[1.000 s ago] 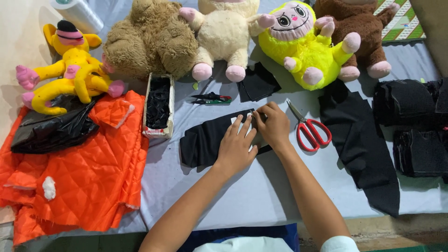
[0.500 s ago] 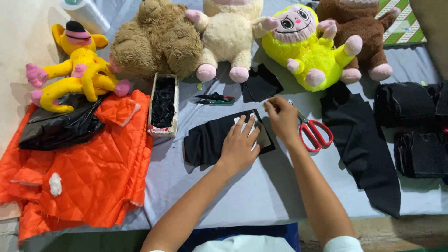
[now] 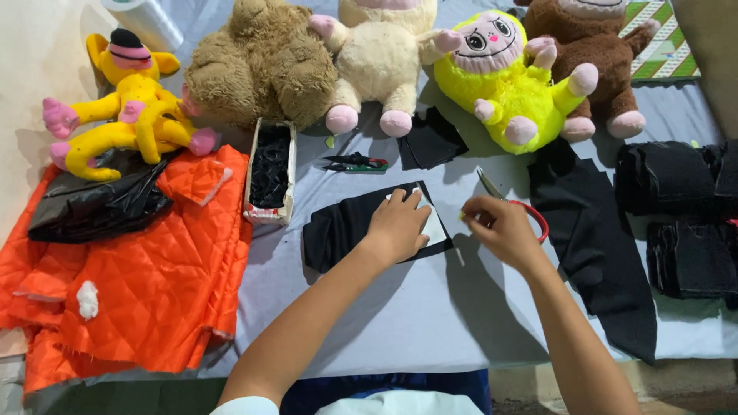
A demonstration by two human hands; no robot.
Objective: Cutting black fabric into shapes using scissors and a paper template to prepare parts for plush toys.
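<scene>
On the grey cloth-covered table point(image 3: 400, 323) I see my left hand point(image 3: 398, 227) lying flat, fingers spread and released, pressing a white template point(image 3: 434, 224) onto a black fabric piece point(image 3: 342, 227) at the centre. My right hand point(image 3: 500, 227), just at 3 o'clock of it, has its fingers pinched together over the red-handled scissors point(image 3: 530, 215); whether it grips them I cannot tell. Plush toys line the 12 o'clock edge, among them a yellow-green doll point(image 3: 500, 73) and a tan bear point(image 3: 257, 69). Orange quilted fabric point(image 3: 138, 284) drapes at 9 o'clock beside a narrow box point(image 3: 270, 173). Black fabric stacks point(image 3: 676, 207) sit at 3 o'clock.
</scene>
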